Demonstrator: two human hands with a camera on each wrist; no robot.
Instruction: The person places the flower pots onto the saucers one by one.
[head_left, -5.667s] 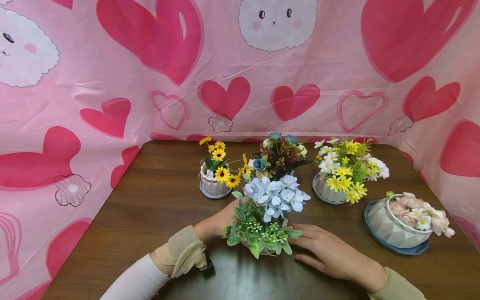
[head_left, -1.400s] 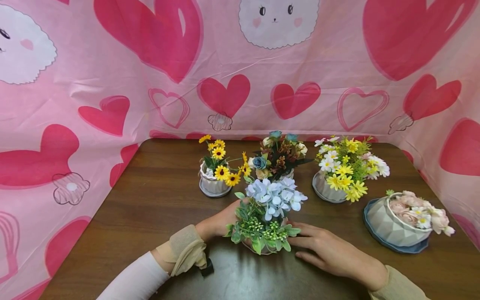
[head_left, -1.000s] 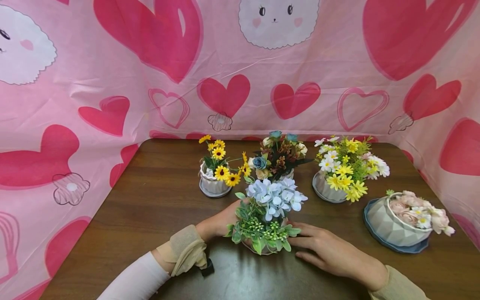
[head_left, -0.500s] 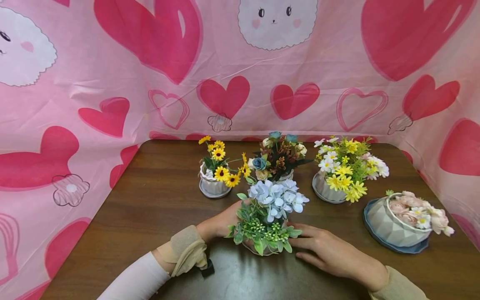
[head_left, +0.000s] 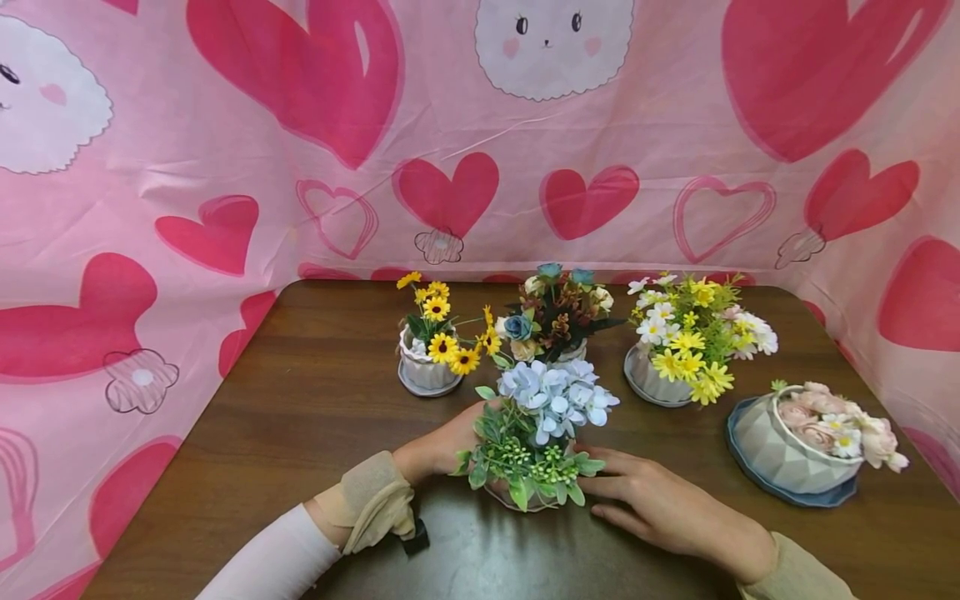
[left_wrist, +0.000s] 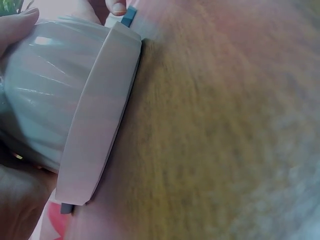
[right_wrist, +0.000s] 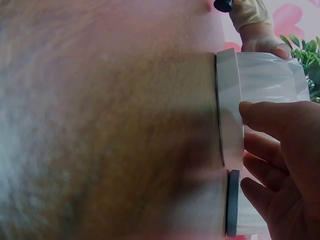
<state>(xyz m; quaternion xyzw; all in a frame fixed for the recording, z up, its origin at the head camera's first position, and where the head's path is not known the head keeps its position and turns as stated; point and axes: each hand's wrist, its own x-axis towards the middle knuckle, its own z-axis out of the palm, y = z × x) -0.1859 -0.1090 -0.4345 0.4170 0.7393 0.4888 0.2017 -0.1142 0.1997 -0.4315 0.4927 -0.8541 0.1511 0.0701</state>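
In the head view, a flowerpot holding pale blue hydrangea and green foliage stands on the table in front of me. Its ribbed white body and pale saucer show in the left wrist view. My left hand grips the pot from the left, its fingers mostly hidden behind the leaves. On the other side my right hand holds the pot low down, thumb tip at the saucer's rim in the right wrist view, the other fingers reaching along the side.
Behind stand a pot of small sunflowers, an arrangement of blue roses and a pot of yellow and white daisies. A wide pot of pink roses sits on a blue saucer at right. A pink heart-print cloth encloses the table.
The hydrangea blossoms and leaves have shifted very slightly to the right over the last second. Both hands stay at the same pot, and the other pots have not moved.
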